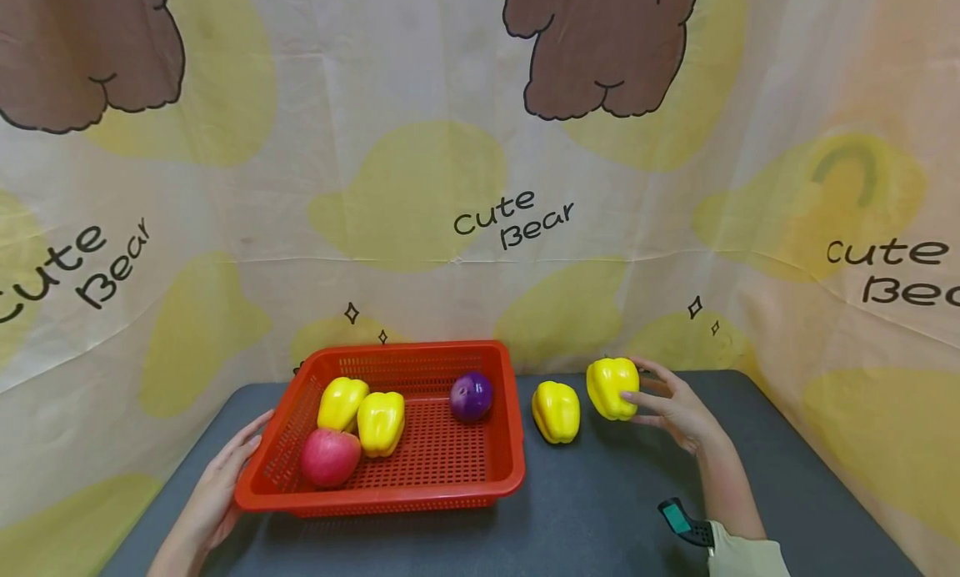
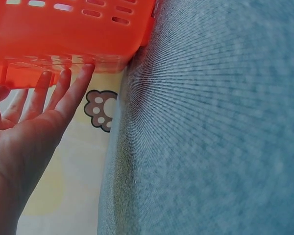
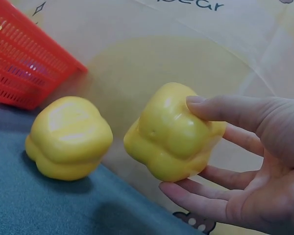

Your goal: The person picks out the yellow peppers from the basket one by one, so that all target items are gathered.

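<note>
My right hand (image 1: 678, 412) holds a yellow bell pepper (image 1: 612, 388), pinched between thumb and fingers; the right wrist view shows this pepper (image 3: 169, 132) raised off the table. Just left of it, another yellow bell pepper (image 1: 556, 412) sits on the table. My left hand (image 1: 217, 487) is at the left side of a red plastic basket (image 1: 397, 499); in the left wrist view its fairly straight fingers (image 2: 63, 88) touch the basket under the rim. Inside the basket are two yellow bell peppers (image 1: 381, 424), a pinkish-red apple-like fruit (image 1: 331, 458) and a round purple vegetable or fruit (image 1: 471, 396).
A dark grey-blue table (image 1: 600, 510) carries everything. Behind it hangs a pale curtain (image 1: 420, 302) printed with bears and yellow patches, close to the table's back edge. A dark band with a teal face (image 1: 678, 520) is around the right wrist.
</note>
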`<state>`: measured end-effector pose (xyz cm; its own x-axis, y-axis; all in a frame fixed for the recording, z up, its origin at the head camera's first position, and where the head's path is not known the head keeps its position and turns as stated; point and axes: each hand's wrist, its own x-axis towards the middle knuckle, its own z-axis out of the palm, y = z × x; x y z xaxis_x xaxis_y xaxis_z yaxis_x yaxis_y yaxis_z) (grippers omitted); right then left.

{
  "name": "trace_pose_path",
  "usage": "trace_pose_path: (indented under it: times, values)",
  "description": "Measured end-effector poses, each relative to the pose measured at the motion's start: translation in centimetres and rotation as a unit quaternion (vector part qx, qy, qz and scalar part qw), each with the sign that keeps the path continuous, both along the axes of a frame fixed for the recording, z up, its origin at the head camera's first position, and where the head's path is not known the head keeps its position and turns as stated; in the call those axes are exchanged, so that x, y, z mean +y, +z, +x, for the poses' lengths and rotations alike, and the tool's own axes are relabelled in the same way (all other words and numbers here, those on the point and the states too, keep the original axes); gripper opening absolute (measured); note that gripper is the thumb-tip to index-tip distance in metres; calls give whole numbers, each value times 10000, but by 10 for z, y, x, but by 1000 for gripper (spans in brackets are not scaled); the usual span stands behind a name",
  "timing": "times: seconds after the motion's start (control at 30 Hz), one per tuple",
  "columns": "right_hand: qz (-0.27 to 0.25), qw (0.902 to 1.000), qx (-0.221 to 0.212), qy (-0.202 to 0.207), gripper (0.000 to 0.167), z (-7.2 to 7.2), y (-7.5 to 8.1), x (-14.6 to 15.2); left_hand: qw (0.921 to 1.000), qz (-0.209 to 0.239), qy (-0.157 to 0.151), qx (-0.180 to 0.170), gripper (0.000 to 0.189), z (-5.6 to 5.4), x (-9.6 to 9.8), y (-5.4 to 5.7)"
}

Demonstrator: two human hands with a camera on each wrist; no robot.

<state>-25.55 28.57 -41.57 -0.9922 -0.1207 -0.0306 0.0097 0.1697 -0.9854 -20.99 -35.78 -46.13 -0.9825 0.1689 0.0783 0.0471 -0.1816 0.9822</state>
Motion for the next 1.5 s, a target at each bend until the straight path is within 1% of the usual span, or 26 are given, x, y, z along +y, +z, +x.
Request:
trace_pose_path:
  times: [0.13,0.27,0.53,0.63,0.9,1.07,1.27,1.5]
  values:
    - [10,10000,-91,-1,80,-1,-4,2,10000,51,-34,12,37,0,-1,0]
    - [3,9999,-151,18,80,-2,-8,3,9997,158,-122,107,39,0,-1,-1]
    - [90,9995,-303,-30,81,-3,-18,6,9970,347,-487,491,43,2,-1,-3]
    - [112,9993,-369,-10,81,-5,-22,8,9971,321,-469,499,43,2,-1,-3]
    - [164,9988,-460,15,82,-8,-29,10,9986,200,-284,405,41,1,0,-4]
    - [203,9984,-524,89,82,-8,-32,12,9984,244,-307,419,42,1,-1,-4]
    - [210,9982,-554,50,83,-9,-35,12,9978,296,-373,455,42,1,-1,-3]
    - [239,9980,-586,45,83,-10,-39,13,9980,303,-364,429,42,1,0,-3]
